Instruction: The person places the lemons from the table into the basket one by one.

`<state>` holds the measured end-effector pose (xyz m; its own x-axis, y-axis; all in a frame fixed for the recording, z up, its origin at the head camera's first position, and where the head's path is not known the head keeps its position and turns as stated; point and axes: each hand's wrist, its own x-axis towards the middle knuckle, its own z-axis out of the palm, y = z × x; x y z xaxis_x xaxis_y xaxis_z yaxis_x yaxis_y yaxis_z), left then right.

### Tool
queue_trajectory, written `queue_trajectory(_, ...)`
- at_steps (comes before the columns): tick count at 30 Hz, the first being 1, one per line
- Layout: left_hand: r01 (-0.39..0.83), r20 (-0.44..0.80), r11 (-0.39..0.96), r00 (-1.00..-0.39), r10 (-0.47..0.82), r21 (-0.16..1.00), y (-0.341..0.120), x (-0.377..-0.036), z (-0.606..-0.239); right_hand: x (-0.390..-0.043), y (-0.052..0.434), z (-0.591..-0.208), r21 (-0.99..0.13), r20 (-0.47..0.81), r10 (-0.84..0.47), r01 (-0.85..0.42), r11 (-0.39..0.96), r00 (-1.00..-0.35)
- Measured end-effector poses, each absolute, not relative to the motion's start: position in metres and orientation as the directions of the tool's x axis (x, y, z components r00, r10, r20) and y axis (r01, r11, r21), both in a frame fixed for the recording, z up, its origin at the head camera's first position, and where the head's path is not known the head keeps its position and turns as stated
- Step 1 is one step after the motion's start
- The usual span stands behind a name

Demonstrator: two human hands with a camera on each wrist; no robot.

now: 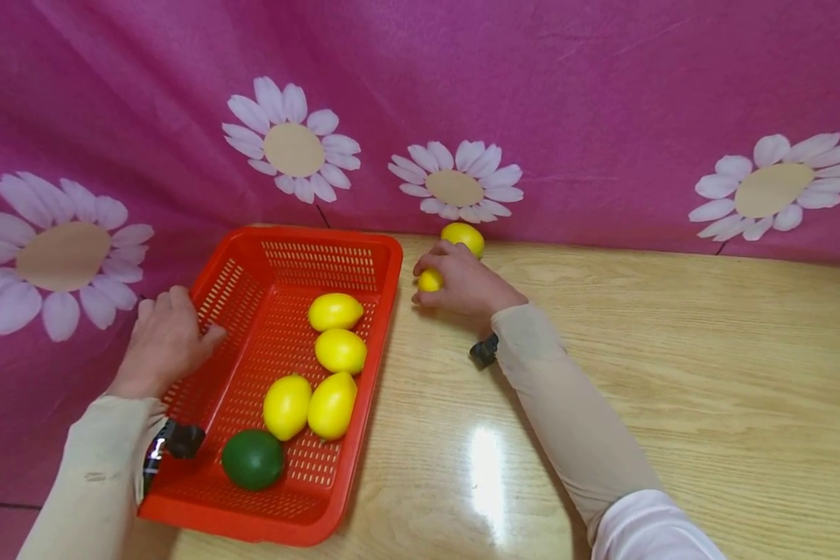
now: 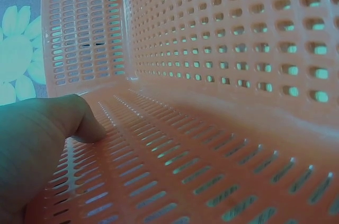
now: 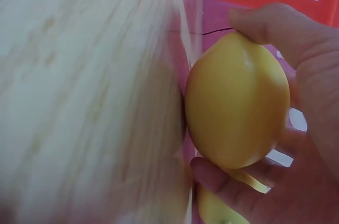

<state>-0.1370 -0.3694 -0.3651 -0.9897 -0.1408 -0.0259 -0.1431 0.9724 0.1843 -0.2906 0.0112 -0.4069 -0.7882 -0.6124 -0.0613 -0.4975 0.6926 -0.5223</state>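
My right hand [image 1: 462, 281] grips a yellow lemon [image 3: 238, 102] at the table's back, to the right of the red plastic basket [image 1: 386, 327]. Thumb and fingers wrap the lemon from opposite sides in the right wrist view. Just behind that hand lies a second lemon [image 1: 464, 236]. On the basket's left rim my left hand [image 1: 164, 342] holds on, its thumb [image 2: 85, 121] over the inside of the slotted wall. Inside the basket are several lemons [image 1: 340, 351] along the right side and one dark green, smooth oval fruit [image 1: 253, 460] near the front.
A magenta cloth with white daisies [image 1: 455, 187] hangs behind the wooden table [image 1: 672, 373] and along its left. The basket's raised right wall stands between the right hand and the fruit inside. Small black cameras [image 1: 484, 351] are strapped at both wrists.
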Motion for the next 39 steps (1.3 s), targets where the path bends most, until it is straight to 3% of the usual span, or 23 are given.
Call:
queue_trajectory(22, -0.086, 0.023, 0.984, -0.996, -0.091, 0.159, -0.372, -0.138, -0.367, -0.289, 0.004, -0.413, -0.454, -0.042, -0.651, -0.565, 0.688, -0.758)
queue_trajectory(39, -0.128, -0.011, 0.975, -0.992, -0.128, 0.180, -0.371, -0.139, -0.365, -0.286, 0.000, -0.413, -0.472, -0.108, -0.656, -0.542, 0.695, -0.747)
